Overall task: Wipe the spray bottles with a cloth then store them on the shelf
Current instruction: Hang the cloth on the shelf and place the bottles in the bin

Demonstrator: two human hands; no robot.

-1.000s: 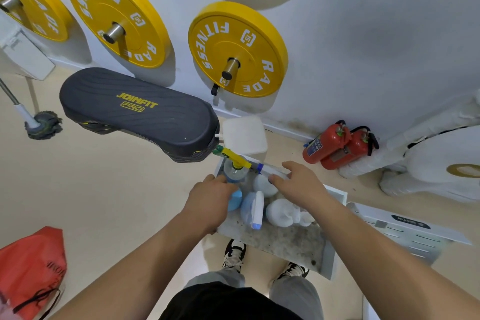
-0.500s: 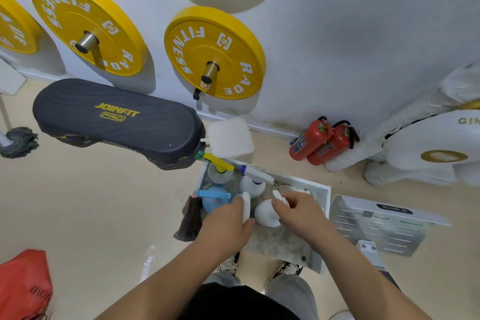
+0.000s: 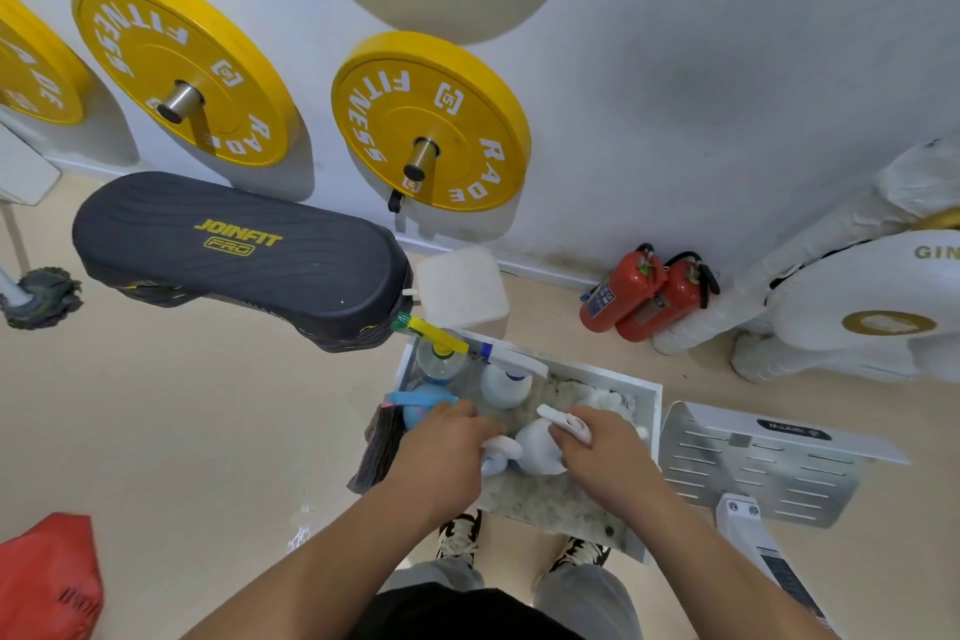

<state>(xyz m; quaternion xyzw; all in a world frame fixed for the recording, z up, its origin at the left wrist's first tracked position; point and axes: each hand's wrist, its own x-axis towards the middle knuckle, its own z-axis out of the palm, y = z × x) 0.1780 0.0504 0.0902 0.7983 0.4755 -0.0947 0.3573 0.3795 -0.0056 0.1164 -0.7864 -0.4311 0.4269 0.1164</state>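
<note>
Several spray bottles stand on a white shelf [image 3: 652, 437] below me. At the back are a clear bottle with a yellow trigger [image 3: 439, 354], a white bottle with a blue-tipped trigger [image 3: 506, 379] and a blue bottle [image 3: 418, 406]. My right hand [image 3: 605, 455] grips the trigger head of a round white bottle [image 3: 536, 450]. My left hand [image 3: 447, 452] closes on a pale bottle with a white trigger [image 3: 500, 452] beside it. A dark cloth [image 3: 378, 447] hangs over the shelf's left edge. Something white and crumpled [image 3: 602, 399] lies at the back right.
A black padded bench [image 3: 234, 250] juts over the shelf's far left corner. A white box [image 3: 462, 287] stands behind the shelf. Yellow weight plates [image 3: 431, 120] hang on the wall. Two red fire extinguishers [image 3: 644, 294] lie on the right, a perforated metal panel [image 3: 753, 463] nearer, a red bag [image 3: 47, 577] at left.
Both hands have moved from the back bottles to the two front ones. My right hand has taken the round white bottle's trigger. The view has shifted right.
</note>
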